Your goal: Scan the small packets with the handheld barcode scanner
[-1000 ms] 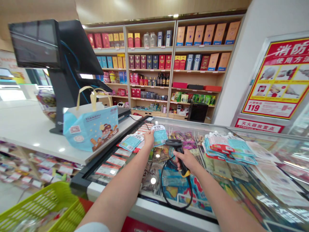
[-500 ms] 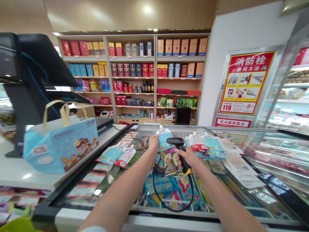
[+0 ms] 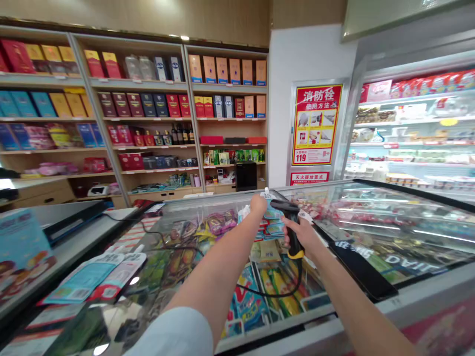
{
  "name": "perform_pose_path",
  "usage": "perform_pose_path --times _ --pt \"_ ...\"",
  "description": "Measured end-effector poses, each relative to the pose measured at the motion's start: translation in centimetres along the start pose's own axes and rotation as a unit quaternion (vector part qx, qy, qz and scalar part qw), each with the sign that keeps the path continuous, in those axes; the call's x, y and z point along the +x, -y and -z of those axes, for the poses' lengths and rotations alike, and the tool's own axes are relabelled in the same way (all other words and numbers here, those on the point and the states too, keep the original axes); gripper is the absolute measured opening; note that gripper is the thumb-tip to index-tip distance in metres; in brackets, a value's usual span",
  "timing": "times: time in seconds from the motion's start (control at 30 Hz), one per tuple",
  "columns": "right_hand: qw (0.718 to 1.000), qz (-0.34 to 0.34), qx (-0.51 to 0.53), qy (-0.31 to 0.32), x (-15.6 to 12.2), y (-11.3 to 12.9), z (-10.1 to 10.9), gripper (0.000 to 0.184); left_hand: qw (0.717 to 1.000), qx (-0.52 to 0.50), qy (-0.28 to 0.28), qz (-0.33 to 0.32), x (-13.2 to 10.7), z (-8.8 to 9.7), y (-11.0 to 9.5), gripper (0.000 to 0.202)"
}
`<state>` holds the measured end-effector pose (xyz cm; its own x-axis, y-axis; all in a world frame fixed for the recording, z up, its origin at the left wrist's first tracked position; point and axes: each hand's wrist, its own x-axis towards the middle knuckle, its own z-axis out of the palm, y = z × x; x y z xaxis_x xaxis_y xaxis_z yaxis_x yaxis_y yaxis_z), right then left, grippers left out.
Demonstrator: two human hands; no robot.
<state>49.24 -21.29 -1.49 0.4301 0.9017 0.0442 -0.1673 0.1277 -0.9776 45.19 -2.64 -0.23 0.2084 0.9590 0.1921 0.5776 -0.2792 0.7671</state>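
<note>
My left hand [image 3: 258, 203] is stretched forward and pinches a teal spouted pouch [image 3: 270, 209] upright above the glass freezer lid [image 3: 374, 217]. My right hand [image 3: 301, 233] grips a black barcode scanner [image 3: 288, 222] with a yellow base, its head close to the pouch. The scanner's black cable [image 3: 267, 292] loops down over the glass. A stack of similar pouches [image 3: 272, 228] lies on the lid just behind my hands. Two more pouches [image 3: 92, 280] lie on the lid at the left.
A light blue paper bag [image 3: 20, 254] stands on the white counter [image 3: 74, 244] at far left. Shelves [image 3: 148, 118] of boxed goods and bottles fill the back wall. A red fire poster [image 3: 315, 126] hangs on the white wall. An open chiller [image 3: 411, 133] stands at right.
The view has swung to the right, so the till screen has left the frame and the chiller has come in. Both hands stay together, with the pouch at the scanner.
</note>
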Motion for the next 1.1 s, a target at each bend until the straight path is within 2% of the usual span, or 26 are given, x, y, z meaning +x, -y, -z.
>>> perform_pose_path --times 0.1,0.2,0.33,0.43,0.57,0.67,0.77,0.93,1.03,1.1 --pt "1.000 0.012 -0.004 -0.006 -0.1 -0.2 0.7 0.033 0.992 0.127 0.008 -0.013 -0.4 -0.4 0.0 0.027" --pt "1.000 0.016 0.001 -0.002 -0.2 -0.4 0.8 0.032 0.984 0.176 0.009 -0.037 -0.8 -0.4 0.3 0.030" --pt "1.000 0.011 -0.001 0.007 -0.3 -0.7 0.5 0.029 0.981 0.184 0.010 -0.053 -1.1 -0.3 0.5 0.035" --pt "1.000 0.001 -0.001 0.008 -0.5 -0.9 -0.2 0.029 0.985 0.162 -0.012 -0.057 -1.0 0.3 0.7 0.040" --pt "1.000 -0.007 -0.005 0.027 -0.6 -1.5 -1.7 0.031 0.990 0.113 -0.055 -0.056 -0.8 2.5 2.5 0.044" --pt "0.998 -0.018 -0.022 0.048 -0.5 -2.4 -3.2 0.032 0.990 0.103 -0.080 -0.046 -1.2 5.7 5.7 0.037" --pt "0.995 -0.043 -0.027 0.089 -0.3 -3.7 -5.7 0.032 0.987 0.121 -0.105 -0.027 -2.1 9.9 10.4 0.034" --pt "0.983 -0.079 -0.019 0.165 -0.6 -5.5 -12.2 0.029 0.973 0.179 -0.147 0.019 -5.1 18.1 19.1 0.029" --pt "0.974 -0.105 -0.016 0.198 -1.0 -6.2 -16.5 0.027 0.960 0.242 -0.139 0.032 -7.3 22.8 23.2 0.028" --pt "0.969 -0.111 -0.026 0.218 -1.2 -6.6 -19.0 0.027 0.944 0.304 -0.131 0.017 -8.9 25.4 25.5 0.026"
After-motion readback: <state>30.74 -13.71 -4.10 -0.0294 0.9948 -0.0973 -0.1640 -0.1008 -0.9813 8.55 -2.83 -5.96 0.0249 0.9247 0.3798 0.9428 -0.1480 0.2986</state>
